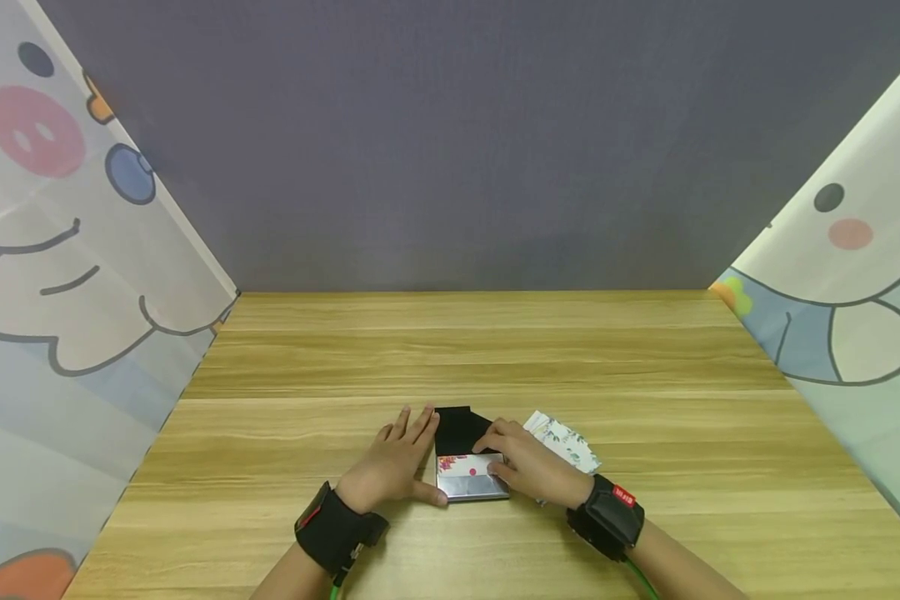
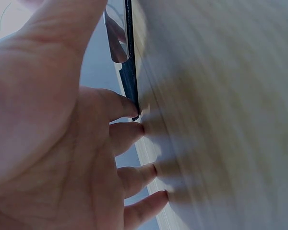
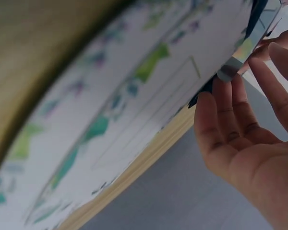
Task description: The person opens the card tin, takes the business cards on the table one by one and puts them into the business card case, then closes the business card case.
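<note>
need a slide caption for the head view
Left hand spread beside an open metallic case, right hand touching it, floral cards to the right.

Shiny metal-looking case (image 1: 482, 489) with matt lid (image 1: 453, 431), smooth paper cards (image 1: 565, 442), satiny wood-grained tabletop (image 1: 645, 375)

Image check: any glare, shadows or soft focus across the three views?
Head: mostly sharp, evenly lit, with a sheen on the metal case. Left wrist: upper-left corner blown out, left hand casting soft shadows on the table, its grain blurred. Right wrist: printed cards look soft and bowed, perhaps lens distortion; table at upper left is out of focus.
</note>
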### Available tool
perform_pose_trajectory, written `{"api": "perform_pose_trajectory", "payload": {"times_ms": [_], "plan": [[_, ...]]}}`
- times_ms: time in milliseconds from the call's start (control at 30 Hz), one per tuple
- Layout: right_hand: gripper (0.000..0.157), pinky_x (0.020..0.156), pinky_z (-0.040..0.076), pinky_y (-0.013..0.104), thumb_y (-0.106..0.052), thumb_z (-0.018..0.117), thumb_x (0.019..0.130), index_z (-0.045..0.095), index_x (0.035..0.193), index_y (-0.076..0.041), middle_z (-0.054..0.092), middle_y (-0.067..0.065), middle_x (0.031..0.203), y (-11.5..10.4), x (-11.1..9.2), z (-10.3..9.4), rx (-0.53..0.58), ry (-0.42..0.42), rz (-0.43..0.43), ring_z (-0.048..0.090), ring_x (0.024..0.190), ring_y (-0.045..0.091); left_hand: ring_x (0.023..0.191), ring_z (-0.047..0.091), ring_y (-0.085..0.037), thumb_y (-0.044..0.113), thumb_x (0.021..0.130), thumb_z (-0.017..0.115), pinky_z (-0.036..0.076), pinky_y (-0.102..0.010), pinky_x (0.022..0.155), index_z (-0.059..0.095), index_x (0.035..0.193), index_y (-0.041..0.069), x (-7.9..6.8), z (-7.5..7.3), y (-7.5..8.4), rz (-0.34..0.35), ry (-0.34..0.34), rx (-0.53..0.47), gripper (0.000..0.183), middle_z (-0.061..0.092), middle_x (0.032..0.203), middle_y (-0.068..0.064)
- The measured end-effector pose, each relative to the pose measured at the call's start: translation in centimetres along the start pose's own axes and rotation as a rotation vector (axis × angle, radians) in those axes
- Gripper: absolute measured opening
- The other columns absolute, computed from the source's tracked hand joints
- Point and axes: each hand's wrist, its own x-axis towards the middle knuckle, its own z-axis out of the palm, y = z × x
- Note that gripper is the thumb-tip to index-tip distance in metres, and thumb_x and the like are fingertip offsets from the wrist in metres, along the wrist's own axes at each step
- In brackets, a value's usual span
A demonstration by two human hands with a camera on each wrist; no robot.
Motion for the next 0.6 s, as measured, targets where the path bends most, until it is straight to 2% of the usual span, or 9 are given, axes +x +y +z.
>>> {"api": "perform_pose_trajectory", "payload": {"times_ms": [200,367,600], "plan": [[0.025,0.074,0.05,0.038,-0.005,0.061,0.084,0.061,0.109,-0.006,0.055,0.006,0.104,0.5,-0.7,-1.0,0.017,0.025,0.0,0.052,0.094,0.019,0.134,0.009,-0.045,0.063,0.064,0.064,0.024,-0.062,0.104,0.018,0.144,0.0,0.1,0.1,-0.1,-0.006,-0.006,0.005,0.112,0.015,0.152,-0.02],[0.028,0.079,0.049,0.044,-0.001,0.065,0.079,0.062,0.106,-0.003,0.058,0.008,0.103,1.4,-1.4,-1.8,-0.013,0.044,-0.014,0.053,0.094,0.022,0.134,0.008,-0.045,0.064,0.063,0.064,0.024,-0.062,0.104,0.017,0.144,0.001,0.1,0.2,-0.2,-0.005,-0.007,0.001,0.113,0.014,0.152,-0.019],[0.032,0.084,0.045,0.054,0.002,0.068,0.073,0.062,0.104,-0.002,0.06,0.009,0.104,2.7,-2.8,-2.8,-0.031,0.031,0.02,0.051,0.103,0.032,0.134,0.008,-0.045,0.064,0.063,0.064,0.024,-0.062,0.103,0.017,0.144,0.0,0.1,0.3,-0.3,-0.001,-0.004,0.001,0.113,0.014,0.152,-0.019]]}}
